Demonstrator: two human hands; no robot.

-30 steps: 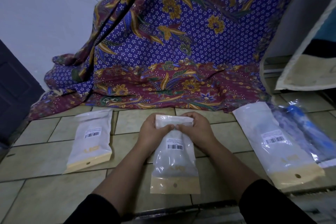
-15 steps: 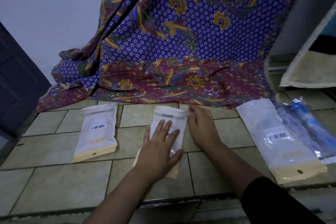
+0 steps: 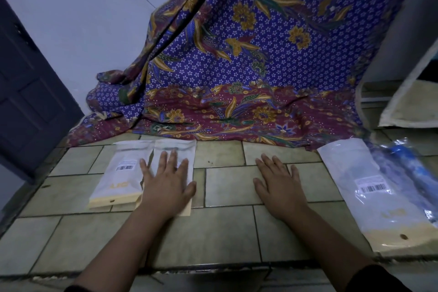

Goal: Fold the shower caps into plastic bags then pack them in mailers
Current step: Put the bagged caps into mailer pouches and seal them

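From where I stand, the person's left hand (image 3: 166, 187) lies palm down on a packed plastic bag (image 3: 176, 149) at centre left of the frame. Its grip is spread, fingers straight and fanned, pressing the bag flat against the tiled counter (image 3: 227, 232) rather than pinching it. The right hand (image 3: 279, 187) rests on bare tile right of centre, fingers likewise spread, holding nothing.

The bag under the left hand looks light and soft. It is thin, glossy film over squashy contents, so I'd expect it to skid on the tiles and crumple if squeezed in the middle. The pale yellow card strip at its near end looks like the stiffest part and the best place to take hold, or else a pinch at the two long edges.

Its long axis runs up the frame, away from the person, with the card end toward them and the far end toward the batik cloth (image 3: 237, 66). A second packed bag (image 3: 118, 173) lies just left of it, pointing nearly the same way. The two meet near their upper corners, though I cannot tell whether they overlap.

At the right of the frame lies a larger bag (image 3: 362, 187), angled, with its card end at lower right. A blue item in clear wrap (image 3: 403, 159) sits beside it. No mailer that I can make out is in sight.
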